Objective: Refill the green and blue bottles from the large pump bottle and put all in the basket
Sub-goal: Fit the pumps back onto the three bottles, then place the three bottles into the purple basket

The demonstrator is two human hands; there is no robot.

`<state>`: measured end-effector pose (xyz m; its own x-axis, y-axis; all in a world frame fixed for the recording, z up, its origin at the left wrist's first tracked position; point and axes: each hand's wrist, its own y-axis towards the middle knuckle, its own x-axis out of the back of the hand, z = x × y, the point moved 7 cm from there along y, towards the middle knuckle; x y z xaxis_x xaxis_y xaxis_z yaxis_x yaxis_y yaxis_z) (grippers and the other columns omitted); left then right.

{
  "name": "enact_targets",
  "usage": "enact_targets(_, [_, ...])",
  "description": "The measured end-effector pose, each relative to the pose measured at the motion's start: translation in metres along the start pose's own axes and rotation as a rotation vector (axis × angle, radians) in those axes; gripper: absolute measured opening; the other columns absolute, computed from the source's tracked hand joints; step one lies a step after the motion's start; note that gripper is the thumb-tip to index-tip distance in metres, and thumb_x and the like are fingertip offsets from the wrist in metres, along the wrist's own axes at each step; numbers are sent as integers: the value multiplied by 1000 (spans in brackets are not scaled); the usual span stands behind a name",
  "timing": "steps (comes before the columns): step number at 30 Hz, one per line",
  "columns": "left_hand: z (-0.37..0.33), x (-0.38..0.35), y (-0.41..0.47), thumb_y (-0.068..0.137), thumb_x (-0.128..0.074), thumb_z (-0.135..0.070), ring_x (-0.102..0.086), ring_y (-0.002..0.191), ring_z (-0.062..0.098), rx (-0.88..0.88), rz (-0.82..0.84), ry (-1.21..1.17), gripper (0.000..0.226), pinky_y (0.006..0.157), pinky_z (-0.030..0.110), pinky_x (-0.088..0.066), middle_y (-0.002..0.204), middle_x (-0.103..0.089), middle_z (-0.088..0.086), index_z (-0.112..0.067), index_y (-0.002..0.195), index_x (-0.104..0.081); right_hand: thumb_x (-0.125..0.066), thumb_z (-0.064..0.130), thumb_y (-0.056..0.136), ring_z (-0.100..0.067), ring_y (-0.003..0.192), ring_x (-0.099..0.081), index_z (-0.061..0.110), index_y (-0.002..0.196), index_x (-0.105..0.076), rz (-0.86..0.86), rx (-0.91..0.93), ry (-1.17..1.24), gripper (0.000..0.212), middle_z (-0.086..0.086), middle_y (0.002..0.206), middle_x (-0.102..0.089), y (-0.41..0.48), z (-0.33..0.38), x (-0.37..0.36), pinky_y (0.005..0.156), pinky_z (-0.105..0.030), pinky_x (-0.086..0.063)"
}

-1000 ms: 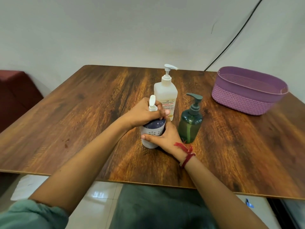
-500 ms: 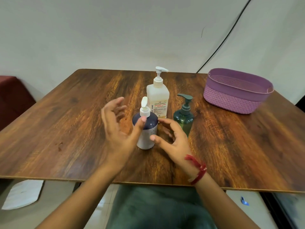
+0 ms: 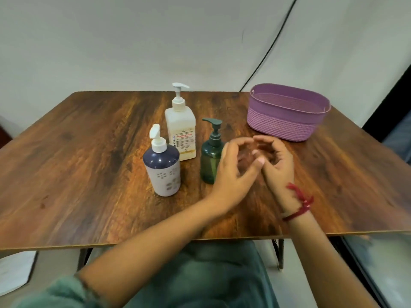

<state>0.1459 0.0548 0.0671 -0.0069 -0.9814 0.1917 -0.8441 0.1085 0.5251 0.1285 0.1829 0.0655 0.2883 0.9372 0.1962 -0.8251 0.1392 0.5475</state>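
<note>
Bottles stand in a loose cluster near the middle of the wooden table (image 3: 89,152), all three upright with their pump heads on. On my feed the blue bottle (image 3: 161,167), dark on top with a pale patterned lower half and a white pump, is the nearest and the furthest left. The large pump bottle (image 3: 181,134), whitish and square with a printed label, stands just behind it. The green bottle (image 3: 210,161) with its dark pump sits just to the right of those two.

I see the left hand (image 3: 233,165) hanging over the table right beside the green bottle, and it covers that bottle's right edge from my angle. I cannot tell whether it touches it. Its fingers are loosely bent and grasp nothing. The right hand (image 3: 275,161) is close beside the left, also slack and grasping nothing. The fingertips of both are blurred, and the left thumb lies against or just short of the right hand. A red thread (image 3: 299,203) is tied round the right wrist.

The purple basket (image 3: 280,125) sits at the far right of the table, well apart from the bottles and beyond the hands. A black cable (image 3: 266,52) runs down the wall behind it.
</note>
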Motion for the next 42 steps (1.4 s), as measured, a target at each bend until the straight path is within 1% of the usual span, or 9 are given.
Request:
enact_targets(4, [14, -39, 40, 91, -58, -27, -45, 115, 9, 49, -16, 55, 39, 102, 34, -40, 125, -42, 0, -17, 127, -46, -58, 14, 80, -22, 104, -60, 18, 108, -63, -128, -87, -172, 29, -8, 113, -63, 34, -30, 38, 85, -28, -51])
enact_targets(8, [22, -70, 64, 90, -60, -22, -45, 117, 30, 82, 25, 120, 44, 102, 43, -38, 131, -36, 6, -14, 130, -42, -63, 13, 85, -30, 113, -52, 10, 120, -59, -152, -68, -491, 36, -12, 121, -54, 77, -44, 63, 98, -37, -41])
enact_targets(12, [29, -90, 87, 92, -55, -14, -30, 135, 27, 111, 66, 235, 51, 111, 34, -24, 144, -28, 10, -11, 140, -35, -58, 33, 88, -36, 131, -38, 13, 139, -41, -46, -100, -910, 57, -17, 141, -39, 129, -57, 70, 109, -49, -29])
enact_targets(14, [31, -96, 96, 92, -53, -11, -25, 139, 26, 92, 84, 306, 56, 112, 34, -22, 149, -24, 9, -14, 143, -31, -50, 48, 91, -35, 139, -28, 17, 146, -30, 69, -118, -1125, 66, -15, 151, -30, 148, -70, 72, 114, -55, -13])
enact_targets(17, [38, -97, 100, 91, -55, -14, -23, 140, 25, 122, 100, 365, 58, 112, 37, -22, 150, -22, 7, -15, 143, -30, -38, 59, 93, -34, 137, -35, 17, 145, -32, 242, -178, -1293, 66, -14, 147, -39, 162, -92, 74, 111, -63, -3])
enact_targets(22, [38, -98, 95, 91, -56, -20, -23, 138, 27, 135, 134, 387, 55, 112, 39, -23, 146, -25, 9, -14, 141, -32, -38, 37, 99, -35, 117, -54, 13, 113, -55, 305, -146, -1213, 33, -15, 118, -64, 163, -95, 72, 109, -63, -16])
enact_targets(28, [18, -93, 93, 92, -56, -21, -21, 139, 25, 102, 140, 371, 55, 113, 40, -23, 148, -22, 8, -15, 141, -32, -38, 31, 100, -31, 105, -58, 21, 89, -50, 302, -51, -1065, 19, -9, 102, -67, 138, -74, 69, 107, -55, -27])
enact_targets(32, [3, -83, 77, 93, -55, -25, -18, 142, 22, 12, 161, 357, 54, 112, 33, -16, 149, -24, 6, -18, 141, -34, -41, 31, 99, -29, 105, -57, 23, 86, -48, 329, 8, -1051, 17, -5, 99, -67, 107, -59, 63, 108, -53, -25])
enact_targets(42, [-24, -50, 40, 91, -58, -31, -7, 147, 16, -67, 244, 337, 54, 114, 38, -17, 148, -28, -1, -20, 140, -37, -44, 31, 97, -23, 109, -57, 18, 99, -62, 454, 70, -1024, 22, 1, 102, -68, 67, -31, 44, 110, -50, -20])
